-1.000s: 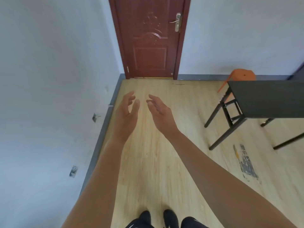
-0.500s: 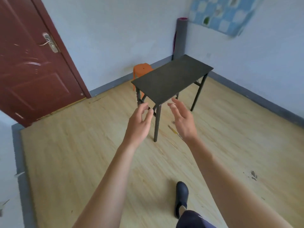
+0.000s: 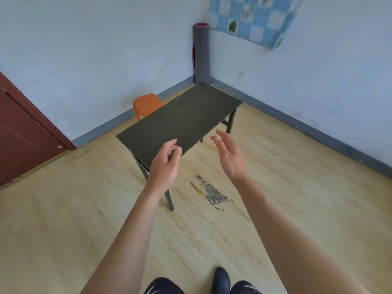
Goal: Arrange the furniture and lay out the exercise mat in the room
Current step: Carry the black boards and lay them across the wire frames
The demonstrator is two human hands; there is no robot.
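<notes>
Exercise mat (image 3: 201,54): rolled up, grey outside with a pink end showing at the top. It stands upright in the far corner of the room, against the two walls, just behind the far end of the table.

Table (image 3: 182,122): dark rectangular top on black legs, standing on the wooden floor (image 3: 63,219) at an angle, with one short end toward the corner and the other toward the person. Nothing lies on its top.

Stool (image 3: 146,105): orange plastic, beside the far long side of the table, close to the wall and partly hidden by the tabletop.

Left hand (image 3: 164,164): raised in front of the near corner of the table, fingers loosely curled toward the thumb, holding nothing.

Right hand (image 3: 230,155): raised just off the near right edge of the table, fingers relaxed and slightly spread, palm turned inward, holding nothing. The two hands are apart.

Other findings: a dark red door (image 3: 21,136) at the left; a blue-and-white chequered cloth (image 3: 254,20) hung on the right wall above the corner; a worn dark patch (image 3: 210,192) on the floor between the forearms; one dark shoe (image 3: 221,280) at the bottom edge.
</notes>
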